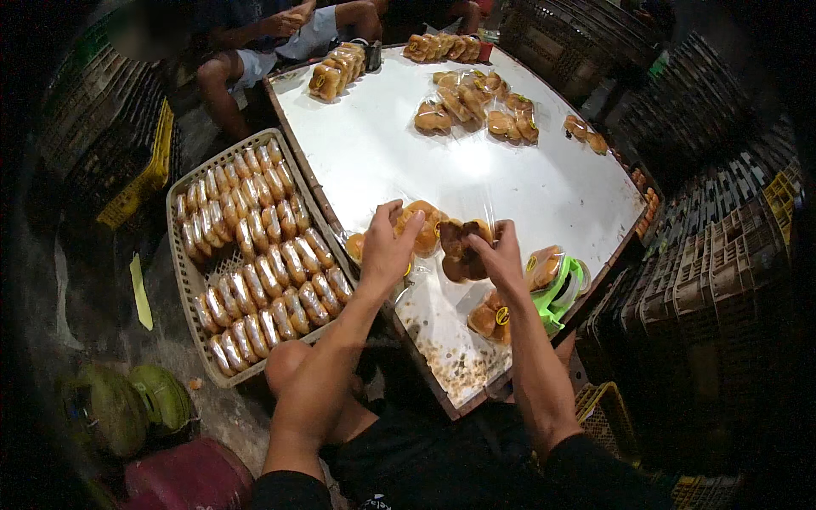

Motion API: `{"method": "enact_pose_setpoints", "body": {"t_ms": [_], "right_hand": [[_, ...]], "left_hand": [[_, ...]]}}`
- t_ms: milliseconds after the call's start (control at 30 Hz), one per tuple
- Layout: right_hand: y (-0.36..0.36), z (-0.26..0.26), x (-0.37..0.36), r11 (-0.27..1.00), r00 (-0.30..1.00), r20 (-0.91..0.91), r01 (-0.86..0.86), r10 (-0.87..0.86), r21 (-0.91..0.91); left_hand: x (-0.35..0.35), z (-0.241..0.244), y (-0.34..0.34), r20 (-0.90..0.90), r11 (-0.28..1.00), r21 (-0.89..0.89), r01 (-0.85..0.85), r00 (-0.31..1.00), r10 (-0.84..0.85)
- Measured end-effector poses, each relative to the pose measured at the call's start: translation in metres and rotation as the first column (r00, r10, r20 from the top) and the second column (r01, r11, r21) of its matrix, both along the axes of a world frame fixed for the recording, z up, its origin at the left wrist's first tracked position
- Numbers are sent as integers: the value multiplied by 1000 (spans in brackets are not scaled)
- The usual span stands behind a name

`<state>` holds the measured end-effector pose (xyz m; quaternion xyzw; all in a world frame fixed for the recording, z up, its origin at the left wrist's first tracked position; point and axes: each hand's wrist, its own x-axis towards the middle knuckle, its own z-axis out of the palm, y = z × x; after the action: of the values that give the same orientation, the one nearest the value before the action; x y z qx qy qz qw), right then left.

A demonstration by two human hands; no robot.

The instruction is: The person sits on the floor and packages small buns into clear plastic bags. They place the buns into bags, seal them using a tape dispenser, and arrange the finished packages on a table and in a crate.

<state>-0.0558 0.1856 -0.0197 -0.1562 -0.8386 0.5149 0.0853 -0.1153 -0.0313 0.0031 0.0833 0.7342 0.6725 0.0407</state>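
My left hand (390,245) is around a golden bread bun (426,223) in clear plastic, near the table's left edge. Just to the right, my right hand (500,255) grips another bagged bun (464,261), its dark brown underside facing me. Both buns are above the white tabletop (382,146). Below my right wrist lies a wrapped bun (489,319) with a round yellow label. A bright green tape dispenser (558,296) stands beside my right forearm, with one more wrapped bun (544,266) against it. Part of a bun (355,246) shows left of my left hand.
A plastic crate (175,223) with rows of wrapped buns sits left of the table. Bagged buns (468,102) are piled across the table; others stand in rows (442,48) at its far edge. Stacked crates (695,255) line the right. Another person's hands (284,24) show beyond the table.
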Motion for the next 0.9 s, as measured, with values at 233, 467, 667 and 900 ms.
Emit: {"method": "enact_pose_setpoints", "body": {"t_ms": [233,467,667,900], "right_hand": [[-19,29,91,424,998,5,29,-59,-905],[-58,-9,102,964,972,-197,75,-128,-257],[-44,63,117,998,910,-413,60,-49,13],[-53,67,148,948,648,-719,313,-253,-51]], "left_hand": [[24,-4,15,479,809,308,500,653,-586],[45,-10,39,227,970,58,235,943,-242],[84,32,44,-371,981,-56,183,909,-191],[99,52,35,-622,994,-60,93,775,-110]]}}
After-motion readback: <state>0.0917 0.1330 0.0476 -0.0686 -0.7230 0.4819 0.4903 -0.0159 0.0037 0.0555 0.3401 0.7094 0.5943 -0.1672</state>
